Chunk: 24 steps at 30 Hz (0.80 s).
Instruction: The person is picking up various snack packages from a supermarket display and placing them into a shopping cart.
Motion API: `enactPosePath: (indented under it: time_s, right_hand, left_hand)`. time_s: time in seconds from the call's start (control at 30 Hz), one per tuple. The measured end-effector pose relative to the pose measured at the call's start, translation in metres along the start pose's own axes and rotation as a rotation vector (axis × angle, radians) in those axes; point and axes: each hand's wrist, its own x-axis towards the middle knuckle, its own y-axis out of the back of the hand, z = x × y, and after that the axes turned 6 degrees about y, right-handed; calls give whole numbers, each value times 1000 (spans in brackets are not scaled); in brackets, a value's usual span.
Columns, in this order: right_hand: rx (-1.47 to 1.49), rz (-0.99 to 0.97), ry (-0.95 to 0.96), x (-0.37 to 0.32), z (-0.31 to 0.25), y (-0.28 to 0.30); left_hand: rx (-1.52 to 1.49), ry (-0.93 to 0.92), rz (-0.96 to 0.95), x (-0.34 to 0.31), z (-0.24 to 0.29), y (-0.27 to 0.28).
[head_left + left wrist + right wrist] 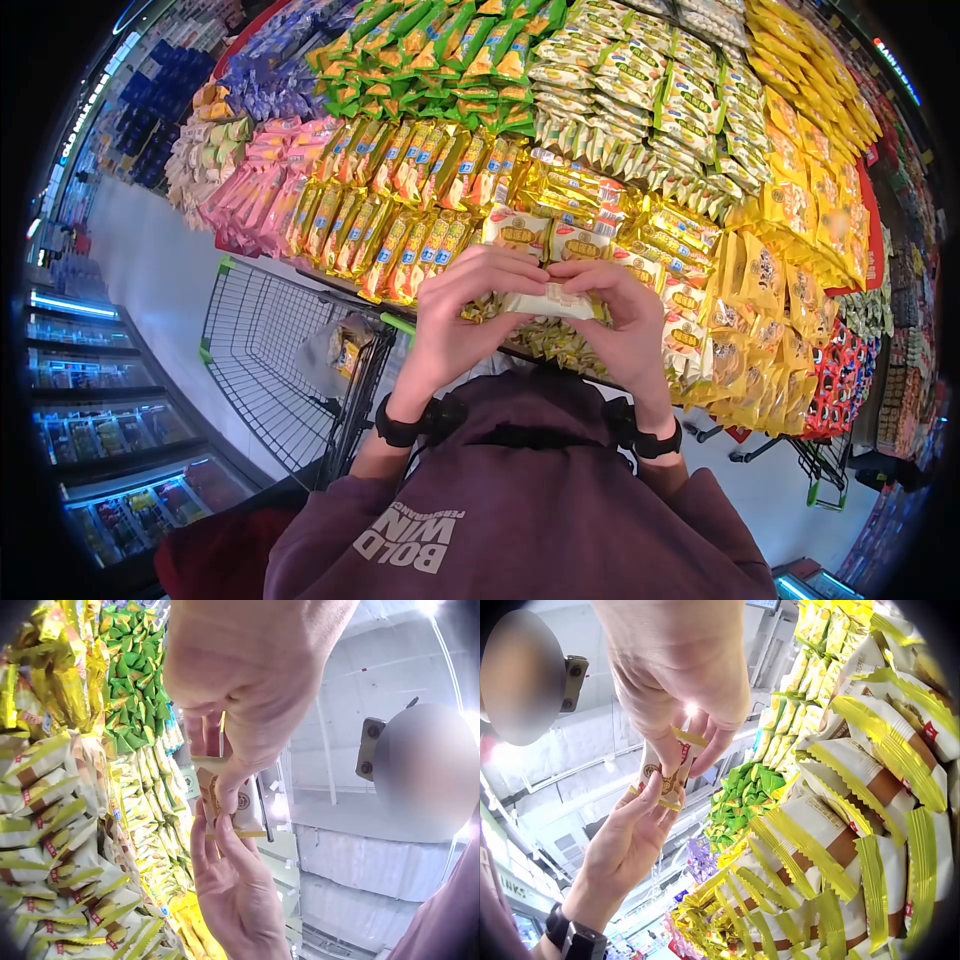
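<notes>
A small white wrapped snack packet (550, 301) with brown print is held up in front of the chest, over the front of a heaped snack display. My left hand (447, 312) pinches one end between thumb and fingers. The other end is pinched by my right hand (627, 318). In the left wrist view, the packet's brown band and round mark show on its face (244, 811), with yellow crimped edges. The right wrist view shows both thumbs close together on the packet (662, 778). Similar white packets (582, 243) lie just beyond the fingers.
Gold-wrapped snacks (400, 250), green packets (430, 50) and yellow bags (815, 215) fill the display around the hands. A wire shopping cart (270, 350) stands at the left with a bagged item inside. Lit freezer cases (140, 420) line the far left.
</notes>
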Motion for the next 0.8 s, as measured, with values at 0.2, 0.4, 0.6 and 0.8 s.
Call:
enactPosePath:
  time_s: [0.2, 0.4, 0.6, 0.8]
  right_hand:
    - [-155, -4, 121, 0, 2, -1]
    - [-143, 56, 45, -4, -7, -8]
    - [52, 120, -112, -5, -5, -13]
    - [120, 150, -179, -6, -7, -15]
  left_hand:
    - [70, -114, -5, -1, 2, 5]
    - [-69, 271, 8, -12, 7, 4]
    - [-321, 467, 43, -13, 1, -3]
    - [-439, 552, -2, -11, 5, -3]
